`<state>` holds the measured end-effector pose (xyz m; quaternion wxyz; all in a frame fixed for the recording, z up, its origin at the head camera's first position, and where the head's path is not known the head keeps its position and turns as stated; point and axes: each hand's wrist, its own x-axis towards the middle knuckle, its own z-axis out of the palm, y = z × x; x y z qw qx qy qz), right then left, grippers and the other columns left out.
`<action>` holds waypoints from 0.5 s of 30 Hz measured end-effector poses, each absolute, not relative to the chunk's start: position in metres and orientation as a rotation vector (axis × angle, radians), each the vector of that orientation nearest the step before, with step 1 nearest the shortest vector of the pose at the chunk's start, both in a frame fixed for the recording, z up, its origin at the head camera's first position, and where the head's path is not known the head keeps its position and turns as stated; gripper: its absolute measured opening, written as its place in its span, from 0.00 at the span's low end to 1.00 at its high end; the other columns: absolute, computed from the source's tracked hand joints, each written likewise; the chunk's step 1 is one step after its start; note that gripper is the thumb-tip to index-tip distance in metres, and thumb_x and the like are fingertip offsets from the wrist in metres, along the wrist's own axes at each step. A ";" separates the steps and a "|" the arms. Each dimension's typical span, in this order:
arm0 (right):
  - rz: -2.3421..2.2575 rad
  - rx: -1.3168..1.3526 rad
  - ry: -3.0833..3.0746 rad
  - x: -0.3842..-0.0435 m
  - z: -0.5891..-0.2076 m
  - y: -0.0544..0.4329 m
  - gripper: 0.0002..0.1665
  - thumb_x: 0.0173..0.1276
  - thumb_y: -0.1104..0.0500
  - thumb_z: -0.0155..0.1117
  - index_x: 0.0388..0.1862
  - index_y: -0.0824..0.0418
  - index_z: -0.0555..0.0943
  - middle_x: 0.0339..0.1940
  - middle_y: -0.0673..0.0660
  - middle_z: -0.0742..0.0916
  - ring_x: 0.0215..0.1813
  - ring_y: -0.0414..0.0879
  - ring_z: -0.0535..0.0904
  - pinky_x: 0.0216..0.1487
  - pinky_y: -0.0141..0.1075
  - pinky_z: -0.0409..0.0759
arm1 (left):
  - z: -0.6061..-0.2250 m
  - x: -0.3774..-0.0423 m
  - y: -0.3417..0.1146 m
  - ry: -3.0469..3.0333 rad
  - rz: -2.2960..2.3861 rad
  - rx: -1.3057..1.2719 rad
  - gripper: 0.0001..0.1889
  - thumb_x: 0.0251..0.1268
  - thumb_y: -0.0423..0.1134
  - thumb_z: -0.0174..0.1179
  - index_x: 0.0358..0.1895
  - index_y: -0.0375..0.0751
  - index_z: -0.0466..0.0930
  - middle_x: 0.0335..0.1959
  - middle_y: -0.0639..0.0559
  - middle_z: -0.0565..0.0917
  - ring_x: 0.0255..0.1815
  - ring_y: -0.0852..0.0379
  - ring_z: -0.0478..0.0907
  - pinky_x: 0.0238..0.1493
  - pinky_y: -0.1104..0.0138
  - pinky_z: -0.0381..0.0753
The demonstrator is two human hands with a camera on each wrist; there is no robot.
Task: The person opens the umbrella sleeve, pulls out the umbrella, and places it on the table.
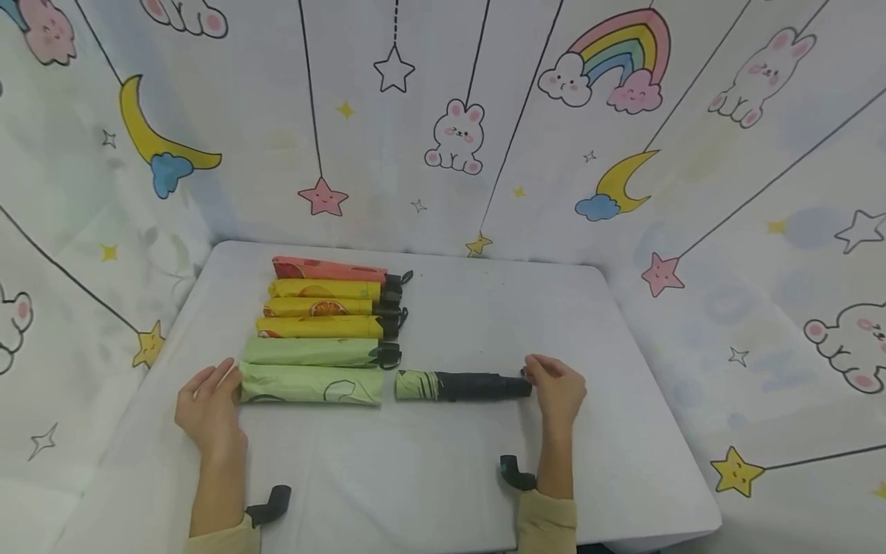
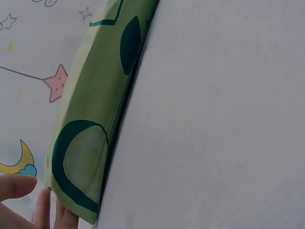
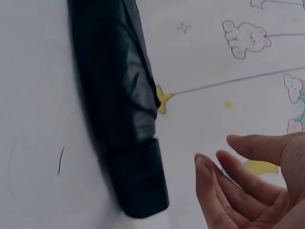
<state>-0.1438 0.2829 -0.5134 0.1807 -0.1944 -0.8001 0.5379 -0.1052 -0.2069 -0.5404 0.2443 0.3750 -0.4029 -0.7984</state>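
A folded umbrella [image 1: 477, 386], mostly black with light green at its left end, lies across the front of the white table. To its left, with a small gap between, lies a light green umbrella sleeve [image 1: 298, 385] with dark green outlines. My left hand [image 1: 214, 408] is at the sleeve's left end; in the left wrist view its fingertips [image 2: 43, 205] touch that end and the thumb stands apart. My right hand [image 1: 557, 388] is by the umbrella's handle [image 3: 138, 179]. In the right wrist view its fingers bend loosely, apart from the handle, holding nothing.
Behind the sleeve lies a row of sleeved folding umbrellas: a light green one [image 1: 311, 352], several yellow ones [image 1: 318, 328] and a red one [image 1: 328, 269] farthest back. Their black handles point right. A patterned curtain [image 1: 388, 154] surrounds the white table [image 1: 498, 308].
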 end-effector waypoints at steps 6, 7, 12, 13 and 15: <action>1.574 -0.398 -2.246 -0.150 -0.506 0.260 0.12 0.68 0.56 0.77 0.44 0.63 0.90 0.39 0.61 0.93 0.40 0.56 0.92 0.40 0.28 0.88 | -0.533 -0.107 -0.209 -1.125 -2.199 1.039 0.28 0.65 0.26 0.71 0.66 0.41 0.71 0.59 0.47 0.86 0.64 0.51 0.82 0.57 0.74 0.83; 1.579 -0.370 -2.259 -0.152 -0.506 0.256 0.12 0.69 0.56 0.76 0.44 0.64 0.90 0.40 0.62 0.92 0.40 0.56 0.92 0.41 0.29 0.89 | -0.531 -0.107 -0.210 -1.128 -2.201 1.036 0.28 0.65 0.26 0.71 0.66 0.42 0.71 0.60 0.47 0.86 0.65 0.51 0.81 0.57 0.75 0.83; 1.594 -0.274 -2.330 -0.159 -0.503 0.241 0.12 0.70 0.55 0.75 0.44 0.63 0.90 0.40 0.60 0.93 0.40 0.53 0.92 0.41 0.33 0.90 | -0.527 -0.111 -0.216 -1.151 -2.197 1.012 0.26 0.65 0.27 0.71 0.64 0.42 0.74 0.60 0.48 0.86 0.66 0.52 0.80 0.53 0.77 0.83; 1.593 -0.260 -2.338 -0.160 -0.502 0.240 0.12 0.70 0.55 0.75 0.44 0.62 0.91 0.40 0.60 0.93 0.40 0.52 0.92 0.41 0.34 0.90 | -0.526 -0.112 -0.217 -1.168 -2.192 1.010 0.25 0.65 0.28 0.71 0.64 0.42 0.75 0.60 0.48 0.86 0.66 0.52 0.80 0.52 0.78 0.83; 1.591 -0.241 -2.349 -0.162 -0.500 0.237 0.11 0.70 0.55 0.75 0.44 0.61 0.91 0.40 0.58 0.93 0.39 0.52 0.92 0.42 0.36 0.90 | -0.525 -0.114 -0.220 -1.212 -2.186 1.007 0.25 0.66 0.30 0.72 0.64 0.43 0.75 0.61 0.49 0.86 0.66 0.54 0.80 0.51 0.78 0.83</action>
